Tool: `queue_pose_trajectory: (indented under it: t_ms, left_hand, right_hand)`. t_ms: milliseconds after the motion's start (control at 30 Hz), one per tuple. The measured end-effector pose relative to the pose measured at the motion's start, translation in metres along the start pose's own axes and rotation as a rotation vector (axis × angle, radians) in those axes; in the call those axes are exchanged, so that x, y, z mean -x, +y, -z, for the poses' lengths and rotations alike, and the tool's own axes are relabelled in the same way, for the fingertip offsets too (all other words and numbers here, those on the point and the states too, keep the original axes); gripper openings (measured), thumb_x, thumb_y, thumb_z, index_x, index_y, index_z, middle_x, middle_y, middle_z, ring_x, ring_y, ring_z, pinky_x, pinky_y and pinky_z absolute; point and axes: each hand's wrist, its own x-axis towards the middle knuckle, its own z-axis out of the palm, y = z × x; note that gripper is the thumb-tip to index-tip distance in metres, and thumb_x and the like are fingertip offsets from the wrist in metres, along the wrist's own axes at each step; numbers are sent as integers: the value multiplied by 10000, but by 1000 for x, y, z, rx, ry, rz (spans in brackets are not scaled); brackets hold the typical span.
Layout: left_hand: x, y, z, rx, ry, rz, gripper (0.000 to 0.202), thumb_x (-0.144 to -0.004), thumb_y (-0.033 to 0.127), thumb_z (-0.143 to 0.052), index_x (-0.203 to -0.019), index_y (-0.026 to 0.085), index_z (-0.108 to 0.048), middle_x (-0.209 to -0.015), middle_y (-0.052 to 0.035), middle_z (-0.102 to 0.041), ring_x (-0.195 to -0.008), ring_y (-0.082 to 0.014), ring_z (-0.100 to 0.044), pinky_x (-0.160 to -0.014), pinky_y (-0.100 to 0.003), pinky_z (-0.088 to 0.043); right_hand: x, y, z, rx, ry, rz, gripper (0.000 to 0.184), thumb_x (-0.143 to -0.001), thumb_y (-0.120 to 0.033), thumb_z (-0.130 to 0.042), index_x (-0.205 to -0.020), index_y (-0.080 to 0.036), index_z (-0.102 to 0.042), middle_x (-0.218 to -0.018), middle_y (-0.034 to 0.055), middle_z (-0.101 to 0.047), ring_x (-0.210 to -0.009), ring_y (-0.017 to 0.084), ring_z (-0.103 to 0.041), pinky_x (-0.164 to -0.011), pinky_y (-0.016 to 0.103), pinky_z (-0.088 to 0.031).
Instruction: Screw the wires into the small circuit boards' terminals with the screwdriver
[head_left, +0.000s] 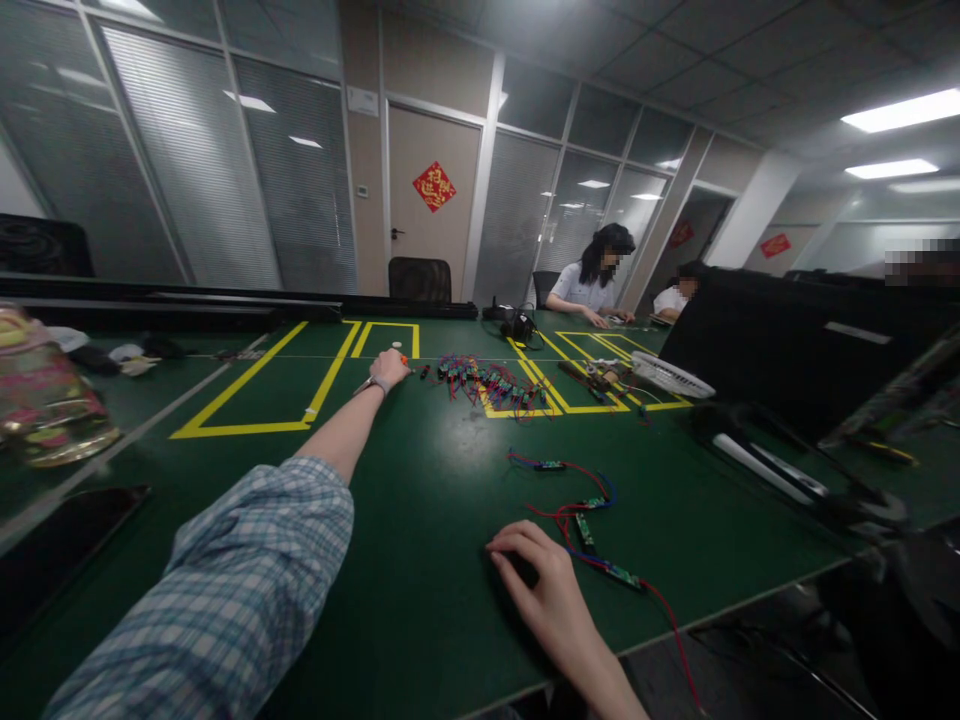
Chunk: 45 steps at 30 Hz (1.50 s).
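Observation:
My left hand [390, 370] reaches far across the green table, its fingers closed at a small orange piece [405, 360]. What the fingers hold is mostly hidden; a thin, dark and pale object sticks out beside the wrist. To its right lies a heap of small green circuit boards with red and blue wires [491, 380]. Near the front edge my right hand [536, 575] rests on the table, thumb and fingertips drawn together with nothing visible between them. Just beyond and right of it lie several wired circuit boards [585, 535] in a loose chain, one red wire hanging over the edge.
Yellow tape outlines [244, 431] mark the table [420, 560]. A jar of liquid [52, 400] and a dark flat device [67, 540] are at left. A black monitor [757, 350] and a white power strip [671, 374] stand right. Another person [589, 280] sits across the table.

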Motion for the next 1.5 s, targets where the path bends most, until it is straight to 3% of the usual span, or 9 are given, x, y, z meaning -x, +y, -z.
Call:
queue_pose_trajectory:
  t_ms: [300,533,767,1200,1267,1367,1500]
  left_hand:
    - [-4,6,-3,45,56,53,358,-934,343,-602,-1237,156,-565,-1235,-104,-593,-1076,-229,-619,-897,-425,-550]
    - [-10,31,-10,125,115,57,367,-927,342,-612,-1237,150,-564,-1229,-107,-595,-1081,-234,-618,-894,-422,-550]
    - [-13,39,-24,129,78,72,371,-924,339,-618,-1231,138,-568,-1227,-115,-595,-1079,-234,-619,-898,-419,-549]
    - [-11,40,-28,122,-4,91,368,-930,343,-608,-1237,145,-563,-1230,-108,-593,-1075,-231,-619,-897,-425,-550]
    - [-11,41,-27,122,-1,97,365,-928,344,-612,-1228,141,-570,-1226,-110,-599,-1076,-232,-622,-899,-424,-549]
    - [-11,45,-25,118,20,93,376,-816,295,-735,-1122,99,-636,-1172,-181,-659,-1129,-302,-640,-890,-367,-540]
    - [-9,49,-21,100,56,40,387,-797,339,-738,-1080,88,-655,-1143,-231,-678,-1088,-341,-671,-846,-370,-543]
  right_hand:
    - [0,7,-3,-6,-25,-16,203,-924,-205,-530,-873,-192,-726,-866,90,-701,-805,195,-675,-760,288,-554]
    - [3,10,-5,-48,-21,-44,186,-925,-231,-541,-879,-206,-720,-862,89,-695,-793,203,-679,-749,299,-565]
    - [4,12,-6,-60,-35,-74,178,-922,-214,-549,-895,-203,-725,-912,91,-691,-864,203,-674,-793,296,-554]
    - [3,12,-7,-29,-28,-11,172,-919,-160,-553,-911,-183,-723,-910,84,-695,-867,189,-669,-791,279,-547]
    - [4,9,-5,-23,12,25,172,-918,-154,-552,-911,-185,-721,-900,82,-701,-861,186,-673,-782,274,-551]
    - [8,7,8,-8,147,63,178,-923,-158,-546,-937,-194,-720,-900,77,-706,-839,174,-677,-759,257,-554]
    - [18,26,52,100,372,-28,156,-912,-234,-588,-877,-199,-736,-862,79,-706,-790,186,-677,-693,263,-545]
